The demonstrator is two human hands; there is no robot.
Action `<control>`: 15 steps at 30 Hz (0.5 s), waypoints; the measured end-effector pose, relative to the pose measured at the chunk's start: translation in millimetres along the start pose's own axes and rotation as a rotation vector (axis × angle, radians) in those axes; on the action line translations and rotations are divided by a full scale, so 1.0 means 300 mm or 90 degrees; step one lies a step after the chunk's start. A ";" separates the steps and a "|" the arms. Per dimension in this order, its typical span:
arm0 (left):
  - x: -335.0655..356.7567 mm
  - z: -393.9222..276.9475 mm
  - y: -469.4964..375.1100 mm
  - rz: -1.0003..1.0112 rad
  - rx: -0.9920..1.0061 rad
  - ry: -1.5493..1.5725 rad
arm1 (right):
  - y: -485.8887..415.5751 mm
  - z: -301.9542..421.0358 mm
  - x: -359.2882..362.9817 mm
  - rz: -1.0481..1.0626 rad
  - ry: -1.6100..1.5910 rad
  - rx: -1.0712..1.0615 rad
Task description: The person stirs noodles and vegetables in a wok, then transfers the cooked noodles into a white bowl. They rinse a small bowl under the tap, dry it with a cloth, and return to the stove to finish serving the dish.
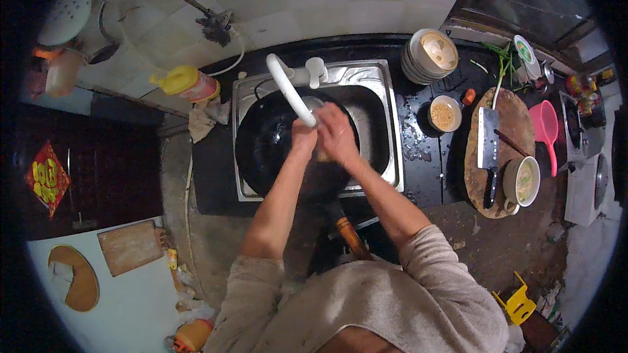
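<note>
A black wok (265, 127) sits in the stainless steel sink (396, 157), its wooden handle (353, 238) pointing towards me. Over the wok, the white curved faucet spout (287, 86) ends right above my hands. My left hand (304, 136) is close under the spout's tip, its fingers largely hidden. Beside it on the right is my right hand (338, 132), blurred, with its fingers near the left hand. A pale round shape shows just beyond the fingers, too unclear to name. Whether either hand grips something cannot be made out.
Right of the sink are stacked bowls (417, 61), a bowl of yellow beans (441, 115) and a round wooden chopping board (510, 122). The board carries a cleaver (487, 137) and a handled cup (521, 181). A pink ladle (543, 120) lies beyond. A yellow-capped bottle (194, 83) stands left.
</note>
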State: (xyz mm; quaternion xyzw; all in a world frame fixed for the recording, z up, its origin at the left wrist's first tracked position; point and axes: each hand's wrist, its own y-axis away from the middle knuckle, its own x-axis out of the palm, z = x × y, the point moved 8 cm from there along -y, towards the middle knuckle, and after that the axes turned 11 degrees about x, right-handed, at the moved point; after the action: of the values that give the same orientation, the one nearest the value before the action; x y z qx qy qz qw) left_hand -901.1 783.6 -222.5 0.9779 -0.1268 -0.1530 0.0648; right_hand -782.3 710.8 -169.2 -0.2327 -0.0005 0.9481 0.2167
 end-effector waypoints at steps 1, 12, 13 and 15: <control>0.001 0.024 -0.007 -0.001 -0.039 0.036 | 0.049 0.031 0.008 -0.008 0.013 -0.066; 0.129 0.074 0.061 0.206 -0.159 0.156 | -0.016 -0.055 -0.106 -0.043 -0.148 0.203; 0.091 0.054 0.064 0.158 -0.132 0.062 | -0.025 -0.066 -0.065 0.015 -0.157 0.234; 0.027 -0.026 0.066 0.111 -0.024 -0.104 | 0.020 -0.048 -0.013 0.095 -0.152 0.180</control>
State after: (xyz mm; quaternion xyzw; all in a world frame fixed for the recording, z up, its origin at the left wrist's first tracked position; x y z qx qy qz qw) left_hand -895.6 763.0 -214.1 0.9461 -0.2132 -0.2283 0.0854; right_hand -775.3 702.3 -181.0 -0.0856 0.1243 0.9730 0.1748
